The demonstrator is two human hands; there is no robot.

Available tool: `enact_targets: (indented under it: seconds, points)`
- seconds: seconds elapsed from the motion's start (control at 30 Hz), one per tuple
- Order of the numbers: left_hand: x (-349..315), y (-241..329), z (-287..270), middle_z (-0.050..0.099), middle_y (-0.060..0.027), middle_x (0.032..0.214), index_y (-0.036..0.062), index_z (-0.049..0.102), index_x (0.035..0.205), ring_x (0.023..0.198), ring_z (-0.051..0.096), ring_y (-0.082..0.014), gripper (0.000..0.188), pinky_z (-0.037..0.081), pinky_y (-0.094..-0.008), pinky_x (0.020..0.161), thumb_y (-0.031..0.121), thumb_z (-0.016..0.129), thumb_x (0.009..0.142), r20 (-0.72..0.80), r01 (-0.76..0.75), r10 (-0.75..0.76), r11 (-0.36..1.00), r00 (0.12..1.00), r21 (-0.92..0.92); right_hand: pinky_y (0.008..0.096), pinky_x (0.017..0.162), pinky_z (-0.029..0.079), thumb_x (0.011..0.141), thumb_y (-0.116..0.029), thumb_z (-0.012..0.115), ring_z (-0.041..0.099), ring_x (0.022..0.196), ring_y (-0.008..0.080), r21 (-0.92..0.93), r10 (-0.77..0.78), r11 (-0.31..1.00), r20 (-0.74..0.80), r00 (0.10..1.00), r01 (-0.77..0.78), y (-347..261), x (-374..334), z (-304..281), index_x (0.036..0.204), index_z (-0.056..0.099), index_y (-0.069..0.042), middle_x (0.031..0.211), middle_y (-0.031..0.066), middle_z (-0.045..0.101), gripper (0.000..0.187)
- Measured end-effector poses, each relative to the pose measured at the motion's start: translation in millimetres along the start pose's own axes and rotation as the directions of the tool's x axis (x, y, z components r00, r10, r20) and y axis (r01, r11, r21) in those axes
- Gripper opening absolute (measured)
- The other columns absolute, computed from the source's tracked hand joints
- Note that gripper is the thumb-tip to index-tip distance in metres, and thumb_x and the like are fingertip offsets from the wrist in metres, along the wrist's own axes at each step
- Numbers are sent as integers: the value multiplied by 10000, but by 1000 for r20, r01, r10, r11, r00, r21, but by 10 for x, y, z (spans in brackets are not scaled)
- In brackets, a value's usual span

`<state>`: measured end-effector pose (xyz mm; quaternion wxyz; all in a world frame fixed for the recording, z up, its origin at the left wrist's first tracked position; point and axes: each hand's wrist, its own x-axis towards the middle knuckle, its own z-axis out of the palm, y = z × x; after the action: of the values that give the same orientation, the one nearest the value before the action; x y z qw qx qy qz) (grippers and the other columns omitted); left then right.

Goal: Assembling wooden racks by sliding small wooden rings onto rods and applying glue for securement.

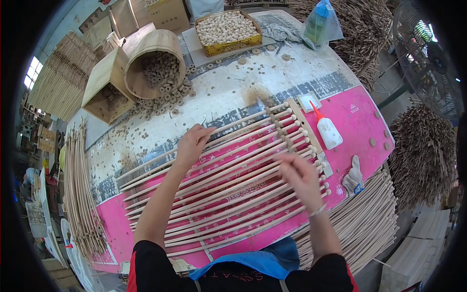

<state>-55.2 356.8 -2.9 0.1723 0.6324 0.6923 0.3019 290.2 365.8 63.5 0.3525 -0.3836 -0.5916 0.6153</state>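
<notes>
A row of thin wooden sticks (233, 181) with round wooden balls on their right ends lies side by side across the pink table cover. Small brown wooden rings (283, 134) sit on several of them near the ball ends. My left hand (191, 145) is closed in a pinch on the farthest wooden stick, partway along it. Over the right part of the row hovers my right hand (301, 179), its fingers curled and blurred by motion; whether they hold anything is hidden. A wooden strip (306, 125) runs along the ball ends.
Right of the row lie a white glue bottle (330, 133) with a red tip and a glove (353, 179). Loose rings spill from a tipped wooden tub (135, 82). A yellow crate (232, 47) holds wooden balls. Stick bundles (80, 190) stand left; a fan (423, 53) stands right.
</notes>
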Motion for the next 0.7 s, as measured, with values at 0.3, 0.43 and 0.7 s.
enact_targets:
  seconds: [0.3,0.43,0.7]
  points:
    - [105,-13,-16,611,-97,888,149,749,1257,776,603,-262,319,477,-377,719,84,647,962,29,-34,33,999,999,33,394,764,536,911,-248,729,670,851,271,-810,-257,541,97,961,226,296,1948,-528,1125,793,-183,887,82,651,232]
    - [142,33,-69,618,-98,897,176,765,1229,835,634,-300,297,494,-415,736,115,650,962,58,28,-31,998,998,49,406,788,544,900,-275,752,679,872,280,-830,-153,463,271,950,311,427,2213,-522,1098,800,-177,918,92,676,227]
    - [152,0,-56,599,-96,871,170,767,1219,818,625,-295,283,488,-410,723,124,653,965,83,5,-7,1000,997,15,407,793,550,889,-290,768,700,888,293,-830,-10,473,331,944,296,441,2309,-589,1063,805,-154,923,112,720,224]
